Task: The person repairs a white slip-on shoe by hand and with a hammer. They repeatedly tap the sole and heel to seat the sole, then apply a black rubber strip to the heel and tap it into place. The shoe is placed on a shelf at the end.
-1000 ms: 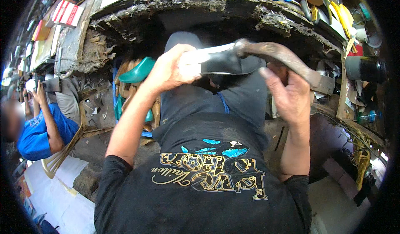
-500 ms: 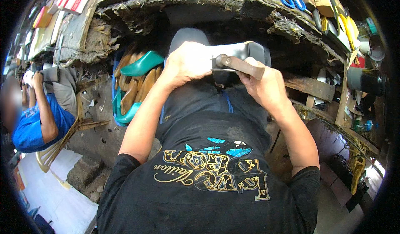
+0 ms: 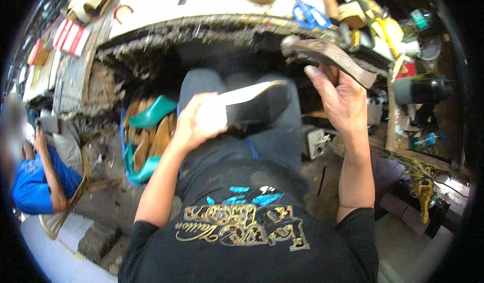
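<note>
Over my lap, my left hand (image 3: 204, 119) is closed round one end of a black shoe (image 3: 259, 109). Its pale, flat underside is tilted upward and its rounded end points right. My right hand (image 3: 345, 101) is raised to the right of the shoe, apart from it, gripping a hammer (image 3: 330, 56). The worn metal head lies across the top of that hand; the handle is mostly hidden by the palm and fingers. Motion blurs the shoe and left hand somewhat.
A ragged-edged workbench (image 3: 166, 25) spans the far side, with blue scissors (image 3: 310, 16) and a red-and-white box (image 3: 71, 37). Left of my legs, a blue crate (image 3: 124, 149) holds green and brown shoe lasts (image 3: 153, 112). A co-worker in blue (image 3: 38, 184) sits far left.
My right hand has lifted the hammer up and right, away from the shoe. My left hand has lowered the shoe and turned it. The view has shifted, showing more of the bench top.
</note>
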Demonstrator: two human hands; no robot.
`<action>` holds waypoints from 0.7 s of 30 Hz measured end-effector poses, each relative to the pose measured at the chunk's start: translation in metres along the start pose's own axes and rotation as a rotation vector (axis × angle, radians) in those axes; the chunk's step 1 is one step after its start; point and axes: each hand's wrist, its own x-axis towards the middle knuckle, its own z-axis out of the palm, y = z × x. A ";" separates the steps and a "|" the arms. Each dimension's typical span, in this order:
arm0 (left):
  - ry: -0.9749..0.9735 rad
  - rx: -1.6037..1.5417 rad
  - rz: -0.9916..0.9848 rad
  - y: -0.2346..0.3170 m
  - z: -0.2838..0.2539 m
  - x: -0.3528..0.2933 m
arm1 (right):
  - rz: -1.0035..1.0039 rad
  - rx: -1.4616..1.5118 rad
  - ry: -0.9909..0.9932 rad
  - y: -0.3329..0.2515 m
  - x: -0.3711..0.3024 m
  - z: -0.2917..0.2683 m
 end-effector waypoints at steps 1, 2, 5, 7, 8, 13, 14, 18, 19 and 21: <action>-0.006 -0.050 -0.036 0.003 0.000 -0.001 | 0.025 -0.011 0.032 0.004 0.009 -0.014; 0.005 -0.154 -0.068 0.007 0.002 -0.001 | 0.032 -0.123 0.036 0.010 0.024 -0.023; -0.014 -0.072 0.052 0.014 -0.009 0.011 | -0.010 -0.400 0.046 0.026 0.074 -0.027; -0.094 -0.121 0.015 0.016 -0.027 0.017 | -0.066 -0.555 0.020 0.045 0.099 -0.017; -0.158 -0.146 -0.048 0.015 -0.037 0.018 | -0.152 -0.603 0.037 0.056 0.108 -0.012; -0.315 0.213 0.028 0.007 -0.053 -0.002 | -0.326 -0.670 0.103 0.084 0.125 0.012; -0.275 0.286 0.044 0.004 -0.049 -0.008 | -0.295 -0.722 0.066 0.083 0.130 0.013; -0.141 0.400 0.034 -0.002 -0.031 -0.041 | -0.289 -0.845 -0.020 0.059 0.125 0.008; -0.097 0.386 0.040 -0.003 -0.027 -0.049 | -0.314 -0.662 -0.013 0.053 0.117 -0.002; -0.027 0.390 0.131 -0.006 -0.021 -0.054 | -0.415 -0.585 0.200 0.040 0.093 0.001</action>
